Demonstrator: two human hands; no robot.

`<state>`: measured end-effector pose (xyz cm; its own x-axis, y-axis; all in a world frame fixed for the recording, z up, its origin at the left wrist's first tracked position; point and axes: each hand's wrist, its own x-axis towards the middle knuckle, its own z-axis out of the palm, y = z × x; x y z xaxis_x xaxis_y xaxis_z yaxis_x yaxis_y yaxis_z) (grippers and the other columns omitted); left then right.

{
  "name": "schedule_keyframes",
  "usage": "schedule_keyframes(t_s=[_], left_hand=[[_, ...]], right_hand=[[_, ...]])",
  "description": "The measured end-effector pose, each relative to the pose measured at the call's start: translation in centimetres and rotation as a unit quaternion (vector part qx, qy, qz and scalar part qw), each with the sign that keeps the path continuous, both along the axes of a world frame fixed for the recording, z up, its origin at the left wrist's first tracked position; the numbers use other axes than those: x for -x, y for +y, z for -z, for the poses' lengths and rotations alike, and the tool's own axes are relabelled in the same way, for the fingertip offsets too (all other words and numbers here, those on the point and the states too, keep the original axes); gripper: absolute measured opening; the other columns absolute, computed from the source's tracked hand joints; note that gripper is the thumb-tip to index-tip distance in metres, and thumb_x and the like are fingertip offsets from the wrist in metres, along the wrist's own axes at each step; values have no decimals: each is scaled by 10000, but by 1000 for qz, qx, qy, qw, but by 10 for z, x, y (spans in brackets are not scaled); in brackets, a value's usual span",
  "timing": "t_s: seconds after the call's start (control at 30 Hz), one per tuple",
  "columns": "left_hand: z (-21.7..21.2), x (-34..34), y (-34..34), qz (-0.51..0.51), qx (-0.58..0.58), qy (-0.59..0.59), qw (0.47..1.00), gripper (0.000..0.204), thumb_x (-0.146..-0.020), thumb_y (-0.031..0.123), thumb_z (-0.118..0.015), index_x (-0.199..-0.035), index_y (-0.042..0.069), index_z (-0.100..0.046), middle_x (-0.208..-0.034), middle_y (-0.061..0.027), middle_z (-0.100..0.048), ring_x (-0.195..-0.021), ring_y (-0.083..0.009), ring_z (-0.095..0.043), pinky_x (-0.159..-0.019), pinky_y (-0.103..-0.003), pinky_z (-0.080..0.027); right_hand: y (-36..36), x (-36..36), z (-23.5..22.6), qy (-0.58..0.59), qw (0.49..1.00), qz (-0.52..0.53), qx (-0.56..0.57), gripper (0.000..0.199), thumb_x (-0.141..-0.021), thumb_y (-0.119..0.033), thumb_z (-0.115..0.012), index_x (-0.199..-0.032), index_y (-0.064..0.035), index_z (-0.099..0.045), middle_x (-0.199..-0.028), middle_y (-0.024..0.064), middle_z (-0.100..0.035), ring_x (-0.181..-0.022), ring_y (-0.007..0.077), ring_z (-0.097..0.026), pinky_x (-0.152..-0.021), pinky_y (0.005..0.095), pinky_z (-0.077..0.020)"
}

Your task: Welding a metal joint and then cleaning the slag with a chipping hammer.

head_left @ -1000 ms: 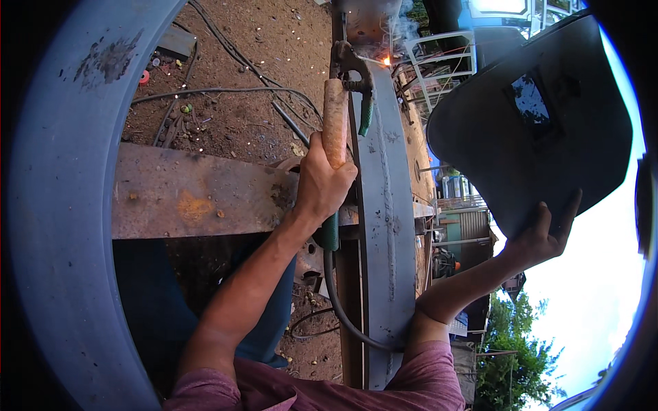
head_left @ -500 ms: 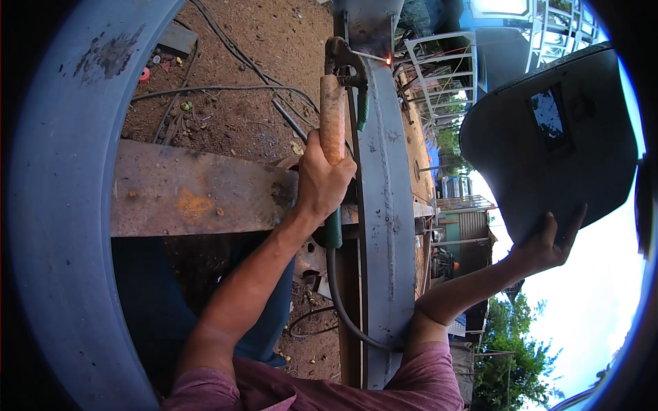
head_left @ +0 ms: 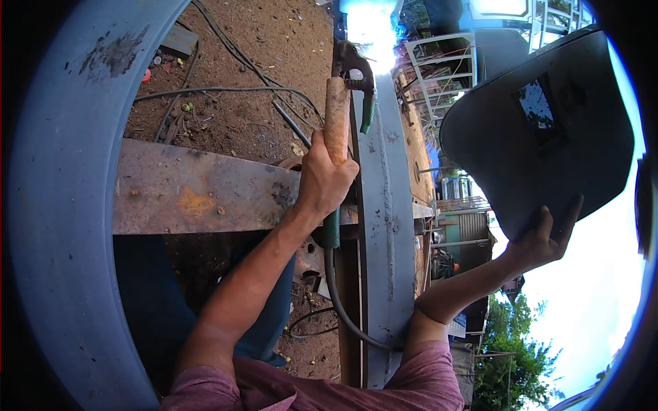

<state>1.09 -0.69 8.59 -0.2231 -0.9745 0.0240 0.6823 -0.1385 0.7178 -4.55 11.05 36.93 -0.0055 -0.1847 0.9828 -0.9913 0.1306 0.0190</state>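
My left hand is closed around the pale, worn handle of a welding electrode holder. The holder's dark jaw end is at the far end of a grey steel beam, where a glaring white-blue arc hides the rod tip and the joint. Below my hand, a green sleeve leads into a black cable. At the right, my right hand grips the lower edge of a black hand-held welding shield with a small dark window. Its thumb is hidden.
A large grey steel beam curves along the left. A rusty steel plate crosses to the middle beam. Cables lie on brown soil. Beyond are a white metal frame and a tree.
A bright arc has flared at the rod tip, where only a small orange glow showed before. The shield has shifted slightly left. My left hand stays closed on the electrode holder.
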Motion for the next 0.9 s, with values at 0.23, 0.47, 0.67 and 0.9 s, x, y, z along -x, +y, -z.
schedule_keyframes(t_s=[0.23, 0.47, 0.67, 0.9], left_hand=[[0, 0, 1, -10, 6, -10, 1000, 333, -736, 60, -612, -1037, -11, -491, -797, -64, -523, -646, -146, -542, -592, -318, -480], [1, -3, -1, 1, -1, -16, 1000, 334, -738, 58, -615, -1042, -11, -494, -802, -66, -525, -643, -149, -539, -597, -319, -479], [2, -1, 1, -33, -15, 47, 998, 300, -748, 54, -587, -1020, -4, -474, -726, -62, -521, -463, -150, -523, -392, -306, -454], [3, -1, -4, 1, -38, 28, 999, 344, -739, 72, -602, -1043, -33, -479, -801, -133, -590, -677, -238, -626, -657, -370, -530]], right_hand=[[1, 4, -2, 14, 1000, 22, -1, 583, -727, -29, -617, -1302, -117, -650, -1339, 179, -595, -1101, 353, -646, -892, 431, -590], [-2, 1, 1, 10, 1000, 5, -5, 583, -731, -39, -612, -1307, -118, -647, -1338, 183, -595, -1115, 362, -640, -903, 459, -580], [0, 3, -2, 23, 999, 28, 12, 604, -689, -11, -610, -1284, -98, -661, -1313, 160, -623, -1111, 307, -644, -974, 395, -527], [6, 13, -9, 42, 999, 28, 12, 565, -747, -19, -619, -1302, -121, -651, -1309, 168, -617, -1079, 310, -653, -883, 406, -586]])
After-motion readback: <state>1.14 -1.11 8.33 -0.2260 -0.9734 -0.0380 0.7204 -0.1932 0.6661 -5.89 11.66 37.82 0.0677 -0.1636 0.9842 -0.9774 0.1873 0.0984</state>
